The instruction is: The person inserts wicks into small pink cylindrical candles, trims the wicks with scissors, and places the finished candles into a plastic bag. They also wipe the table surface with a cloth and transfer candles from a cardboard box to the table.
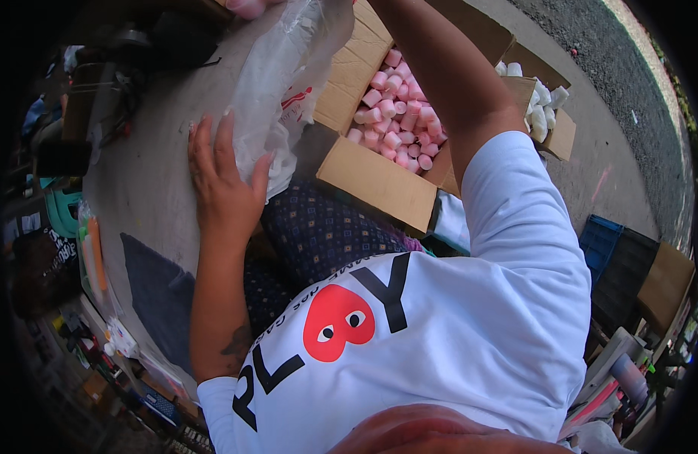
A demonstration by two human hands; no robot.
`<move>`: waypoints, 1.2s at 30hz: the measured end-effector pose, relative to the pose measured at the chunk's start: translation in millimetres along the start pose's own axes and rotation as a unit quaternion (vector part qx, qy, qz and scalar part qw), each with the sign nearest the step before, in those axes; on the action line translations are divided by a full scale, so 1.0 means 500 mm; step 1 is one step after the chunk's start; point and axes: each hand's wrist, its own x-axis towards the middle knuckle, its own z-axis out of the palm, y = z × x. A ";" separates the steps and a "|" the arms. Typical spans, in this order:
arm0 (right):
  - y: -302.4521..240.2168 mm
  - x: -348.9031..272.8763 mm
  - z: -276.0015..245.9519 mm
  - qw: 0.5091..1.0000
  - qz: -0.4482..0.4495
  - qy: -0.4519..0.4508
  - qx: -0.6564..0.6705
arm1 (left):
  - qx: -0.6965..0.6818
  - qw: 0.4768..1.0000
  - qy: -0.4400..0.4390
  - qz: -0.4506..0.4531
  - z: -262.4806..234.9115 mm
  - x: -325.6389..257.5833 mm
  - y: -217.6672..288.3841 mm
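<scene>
One left hand (226,180) touches one plastic bag (267,89) (translucent)

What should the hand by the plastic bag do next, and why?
Maybe the left hand should gently pinch the near end of the plastic bag. Its fingers are spread beside the bag, which looks loose and crumpled there. The right hand is out of sight, so I can't tell whether it's holding the bag.

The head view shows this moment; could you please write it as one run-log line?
left hand: open, against translucent plastic bag | right hand: out of view | nearby: cardboard box holding pink cylindrical pieces
</scene>
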 end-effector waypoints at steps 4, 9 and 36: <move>0.071 0.049 0.049 0.992 -0.063 0.088 -0.060 | -0.003 1.000 0.005 0.004 -0.002 0.005 0.004; 0.108 0.042 0.039 0.984 -0.139 0.109 -0.020 | -0.017 1.000 0.002 -0.002 -0.004 0.005 0.001; 0.416 -0.520 -0.183 0.813 0.297 -0.283 -0.414 | 0.004 1.000 -0.024 -0.011 -0.011 0.009 0.006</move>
